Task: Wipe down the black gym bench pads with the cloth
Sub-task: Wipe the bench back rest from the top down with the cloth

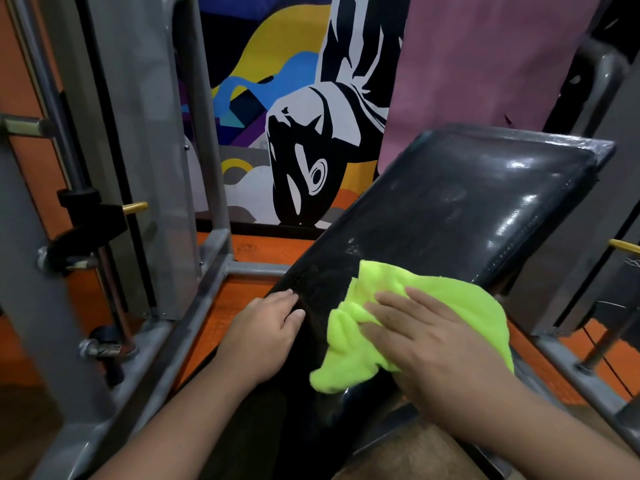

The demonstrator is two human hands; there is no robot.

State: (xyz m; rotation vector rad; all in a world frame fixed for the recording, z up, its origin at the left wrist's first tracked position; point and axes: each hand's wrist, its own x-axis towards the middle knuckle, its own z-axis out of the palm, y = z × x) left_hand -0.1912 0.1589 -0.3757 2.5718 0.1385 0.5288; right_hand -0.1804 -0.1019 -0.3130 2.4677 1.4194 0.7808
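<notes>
Head view, floor: orange textured floor point(239, 306) shows beneath and on both sides of the bench.
Head view, frame: grey steel frame point(207, 282) stands to the left, its rails running under the pad; a black clamp with a yellow-tipped pin point(135, 207) sits on a left upright.
Head view, wall: a painted mural point(294, 133) in blue, yellow, black and white fills the background; a pink panel point(485, 57) lies to its right.
Bench pad position: the black bench pad point(450, 209) occupies the centre and right, glossy, with light glare on its far end.
Bench pad axis: its long axis runs from the near lower left up to the far upper right, the far end being broader and raised.
Cloth: a lime-green cloth point(450, 299) lies bunched on the near part of the pad, one corner hanging over the near edge.
Right hand: the right hand point(433, 341) lies flat on the cloth, fingers straight and slightly spread, pressing it to the pad; nothing is gripped.
Left hand: the left hand point(266, 327) rests on the pad's left edge, fingers loosely extended, tips touching the black surface, well clear of the cloth.
</notes>
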